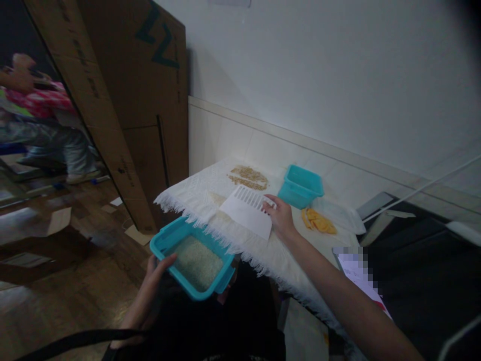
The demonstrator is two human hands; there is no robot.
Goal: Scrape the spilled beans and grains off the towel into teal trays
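Note:
My left hand (156,273) grips the left rim of a teal plastic container (221,287), which sits low against the front edge of the table. Pale grains that look like rice (197,260) cover its bottom. My right hand (278,214) is closed on the right end of a flat white slotted scraper (246,214), resting at the tablecloth's fringed edge above the container. A few pale grains lie on the cloth left of the scraper. Behind it is a spread of brown grains (248,176) on the cloth.
A second teal container (300,186) stands at the back of the white cloth (195,186), with a folded yellow cloth (318,221) in front of it. A tall cardboard box (150,90) rises at left. Beyond it a person in a red checked top (45,103) sits.

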